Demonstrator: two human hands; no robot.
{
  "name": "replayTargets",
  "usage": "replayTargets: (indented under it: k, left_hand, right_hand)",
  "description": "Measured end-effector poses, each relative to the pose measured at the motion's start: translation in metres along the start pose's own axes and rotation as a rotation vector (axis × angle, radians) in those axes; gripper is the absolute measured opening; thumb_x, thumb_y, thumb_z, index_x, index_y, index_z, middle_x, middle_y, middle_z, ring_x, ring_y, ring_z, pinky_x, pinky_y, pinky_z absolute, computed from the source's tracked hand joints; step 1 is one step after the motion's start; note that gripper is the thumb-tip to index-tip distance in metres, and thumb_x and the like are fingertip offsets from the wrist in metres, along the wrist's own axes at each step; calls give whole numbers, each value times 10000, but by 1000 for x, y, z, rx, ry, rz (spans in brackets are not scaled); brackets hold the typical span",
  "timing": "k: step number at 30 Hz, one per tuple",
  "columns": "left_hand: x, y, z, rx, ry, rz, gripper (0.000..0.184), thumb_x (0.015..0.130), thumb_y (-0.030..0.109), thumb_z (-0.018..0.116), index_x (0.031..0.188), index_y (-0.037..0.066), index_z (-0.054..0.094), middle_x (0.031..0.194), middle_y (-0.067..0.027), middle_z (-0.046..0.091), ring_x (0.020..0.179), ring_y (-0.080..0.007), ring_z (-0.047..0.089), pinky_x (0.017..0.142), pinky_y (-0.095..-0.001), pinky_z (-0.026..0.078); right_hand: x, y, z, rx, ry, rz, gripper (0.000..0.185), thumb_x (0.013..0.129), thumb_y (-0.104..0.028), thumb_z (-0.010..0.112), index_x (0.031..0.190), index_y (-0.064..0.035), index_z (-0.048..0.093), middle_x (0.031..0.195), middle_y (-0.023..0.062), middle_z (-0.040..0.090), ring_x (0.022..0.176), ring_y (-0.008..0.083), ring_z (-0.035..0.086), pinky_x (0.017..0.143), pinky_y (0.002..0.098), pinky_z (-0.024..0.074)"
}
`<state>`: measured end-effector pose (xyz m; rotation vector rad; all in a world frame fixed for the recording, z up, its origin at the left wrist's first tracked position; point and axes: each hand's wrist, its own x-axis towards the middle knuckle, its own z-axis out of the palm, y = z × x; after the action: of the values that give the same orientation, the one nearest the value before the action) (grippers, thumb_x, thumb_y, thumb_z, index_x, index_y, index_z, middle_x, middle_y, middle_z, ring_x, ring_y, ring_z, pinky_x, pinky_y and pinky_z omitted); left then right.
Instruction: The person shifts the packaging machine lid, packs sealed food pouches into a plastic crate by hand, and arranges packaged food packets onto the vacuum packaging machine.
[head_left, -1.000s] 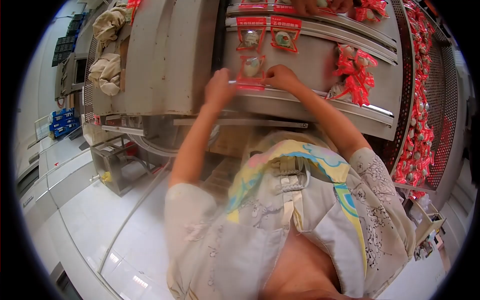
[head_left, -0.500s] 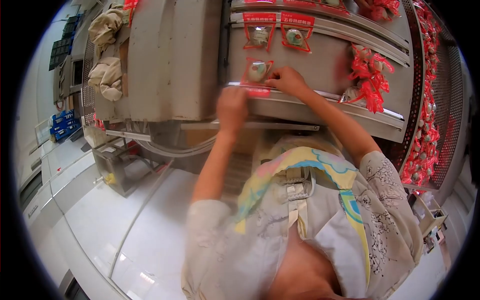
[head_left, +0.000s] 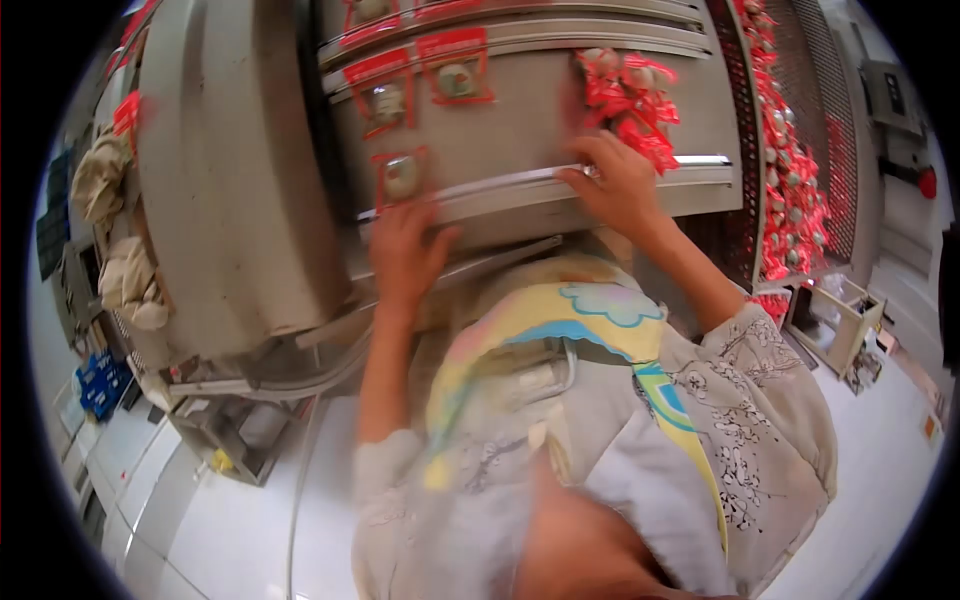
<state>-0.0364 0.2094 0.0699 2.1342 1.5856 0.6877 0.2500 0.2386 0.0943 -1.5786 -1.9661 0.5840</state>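
A clear, red-topped egg packet (head_left: 401, 176) lies flat on the metal surface, its lower edge by the near rail. My left hand (head_left: 405, 245) rests its fingertips at that edge, fingers stretched and thumb apart. Over to the right, my right hand (head_left: 622, 188) reaches to the near side of a pile of red egg packets (head_left: 632, 95). Its thumb and fingers curve around a pale packet there, mostly hidden by the hand. Two more egg packets, one left (head_left: 388, 103) and one right (head_left: 458, 80), lie side by side beyond the first.
Metal rails (head_left: 520, 186) cross the work surface. A large metal housing (head_left: 225, 180) stands on the left. At the right, a perforated trough (head_left: 745, 140) holds many red packets. Beige cloths (head_left: 130, 285) hang at far left, and a blue crate (head_left: 100, 385) sits on the floor.
My view has turned right. My right hand has left the near egg packet and moved right to the pile. My left hand has opened from a closed shape and stays by that packet's lower edge.
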Motion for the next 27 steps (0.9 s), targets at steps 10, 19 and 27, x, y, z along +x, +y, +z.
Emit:
replayTargets:
  k: [10,19,27]
  left_hand:
    - [15,12,10,200,-142,2,336,712,129,731,1020,78,606,1029,-108,575,987,-311,522,824,-401,447]
    - [-1,-21,4,147,-73,-51,131,777,116,683,892,70,640,855,-69,615,827,-273,580,717,-363,475]
    - [47,36,61,-948,-373,-831,408,941,356,546,1123,-8,574,1034,-104,659,919,-189,649,758,-305,517]
  right_hand:
    - [-11,54,-27,-617,-43,48,308,658,-129,720,956,-105,648,1024,72,546,951,261,547,772,367,467]
    - [12,33,-12,-773,-204,-282,194,696,-202,668,824,-82,586,856,69,599,910,237,541,832,365,388]
    - [42,-27,47,-316,-202,-88,260,746,-263,694,859,-45,608,798,161,618,786,319,616,767,420,437]
